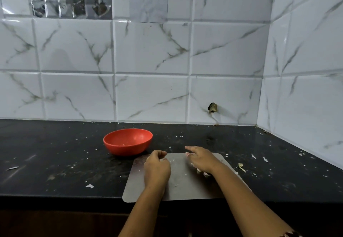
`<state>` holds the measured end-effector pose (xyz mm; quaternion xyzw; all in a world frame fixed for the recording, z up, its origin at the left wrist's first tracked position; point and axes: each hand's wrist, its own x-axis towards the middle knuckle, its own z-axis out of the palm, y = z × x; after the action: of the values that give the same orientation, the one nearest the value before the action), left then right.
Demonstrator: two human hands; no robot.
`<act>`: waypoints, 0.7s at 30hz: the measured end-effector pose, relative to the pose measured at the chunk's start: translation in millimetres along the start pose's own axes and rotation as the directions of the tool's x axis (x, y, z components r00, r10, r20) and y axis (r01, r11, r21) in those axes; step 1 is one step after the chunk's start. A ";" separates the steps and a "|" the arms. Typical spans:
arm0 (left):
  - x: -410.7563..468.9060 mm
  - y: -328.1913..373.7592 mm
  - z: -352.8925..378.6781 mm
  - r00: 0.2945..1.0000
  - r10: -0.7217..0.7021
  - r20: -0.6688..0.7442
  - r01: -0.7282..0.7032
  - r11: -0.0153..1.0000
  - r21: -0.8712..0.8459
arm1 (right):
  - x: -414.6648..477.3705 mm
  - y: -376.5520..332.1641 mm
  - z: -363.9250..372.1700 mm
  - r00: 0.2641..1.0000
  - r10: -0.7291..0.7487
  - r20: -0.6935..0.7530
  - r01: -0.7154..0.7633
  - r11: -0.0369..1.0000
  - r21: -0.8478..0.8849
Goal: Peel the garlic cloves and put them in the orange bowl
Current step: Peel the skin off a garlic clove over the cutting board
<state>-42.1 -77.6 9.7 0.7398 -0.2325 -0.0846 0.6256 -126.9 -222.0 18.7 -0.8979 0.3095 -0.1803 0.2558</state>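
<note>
Right hand [202, 159] over cloves [201, 171] — bowl [128, 142] leftward
</note>
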 end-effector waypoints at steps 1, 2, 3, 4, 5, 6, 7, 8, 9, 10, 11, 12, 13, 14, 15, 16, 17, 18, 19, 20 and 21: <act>0.4 -0.8 1.8 1.000 0.010 -0.007 -0.010 1.000 0.017 | 2.3 -2.1 3.0 0.999 -0.005 0.050 0.009 0.997 -0.071; 0.4 -1.2 3.2 1.000 0.016 -0.011 -0.016 0.999 0.032 | 4.4 -2.2 6.1 0.997 -0.012 0.077 0.024 0.989 -0.149; 0.7 -2.1 4.5 1.000 0.016 -0.013 -0.015 0.999 0.046 | 5.3 -0.9 9.1 0.996 -0.023 0.087 0.041 0.976 -0.212; 1.0 -2.6 5.8 1.000 0.015 -0.012 -0.014 0.998 0.061 | 5.1 0.7 11.2 0.996 -0.032 0.080 0.051 0.967 -0.248; 1.2 -2.7 6.8 1.000 0.016 -0.009 -0.015 0.997 0.074 | 4.8 2.9 12.5 0.998 -0.041 0.057 0.054 0.967 -0.250; 1.2 -2.2 7.8 1.000 0.021 -0.005 -0.020 0.996 0.082 | 2.7 3.9 12.4 0.999 -0.048 0.026 0.053 0.972 -0.229; 1.4 -2.1 8.7 1.000 0.030 -0.006 -0.029 0.996 0.083 | 1.0 5.1 11.6 0.999 -0.048 -0.002 0.046 0.980 -0.194; 1.9 -2.5 9.7 0.999 0.042 -0.011 -0.041 0.996 0.085 | -1.5 5.3 9.9 0.999 -0.045 -0.025 0.041 0.987 -0.154; 2.5 -2.9 10.3 0.998 0.054 -0.017 -0.052 0.994 0.092 | -4.5 4.6 7.6 0.998 -0.041 -0.045 0.036 0.994 -0.106; 3.2 -4.1 10.8 0.998 0.063 -0.021 -0.061 0.993 0.101 | -8.1 4.9 5.5 0.997 -0.038 -0.062 0.035 0.998 -0.048; 4.5 -5.6 11.2 0.998 0.066 -0.020 -0.063 0.992 0.105 | -12.1 4.8 3.9 0.996 -0.040 -0.083 0.041 0.999 0.012; 5.4 -6.1 11.1 0.998 0.065 -0.014 -0.063 0.993 0.104 | -15.6 5.1 2.4 0.994 -0.043 -0.105 0.049 0.997 0.059; 5.9 -5.9 10.8 0.998 0.058 -0.003 -0.057 0.993 0.104 | -18.2 6.0 1.5 0.991 -0.045 -0.128 0.057 0.994 0.090; 6.3 -4.9 10.1 0.999 0.051 0.009 -0.051 0.992 0.114 | -20.3 6.4 1.4 0.989 -0.050 -0.141 0.066 0.992 0.110; 6.8 -3.4 8.4 0.999 0.048 0.020 -0.050 0.989 0.139 | -21.7 5.9 2.2 0.987 -0.059 -0.149 0.077 0.990 0.114; 7.6 -1.5 6.1 0.998 0.051 0.025 -0.055 0.983 0.177 | -22.2 4.8 4.0 0.985 -0.072 -0.159 0.087 0.992 0.092; 8.6 0.2 1.9 0.997 0.070 0.020 -0.072 0.971 0.229 | -21.9 2.3 7.2 0.982 -0.083 -0.169 0.090 0.995 0.037; 10.2 1.6 -3.6 0.994 0.108 0.008 -0.106 0.947 0.302 | -23.4 -2.0 10.8 0.981 -0.091 -0.170 0.085 0.995 -0.044; 12.7 1.6 -9.3 0.986 0.164 -0.011 -0.146 0.903 0.403 | -26.9 -6.7 14.4 0.983 -0.097 -0.153 0.076 0.987 -0.141; 16.7 0.4 -16.3 0.972 0.231 -0.039 -0.179 0.839 0.514 | -30.9 -11.7 18.0 0.987 -0.106 -0.118 0.075 0.968 -0.239; 22.3 -1.8 -23.6 0.953 0.295 -0.067 -0.195 0.766 0.612 | -34.8 -15.8 21.0 0.990 -0.115 -0.080 0.084 0.945 -0.318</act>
<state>-12.3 -66.5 16.5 0.8667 -0.2914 0.1351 0.3817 -135.3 -181.4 5.1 -0.9317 0.3005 -0.1853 0.0851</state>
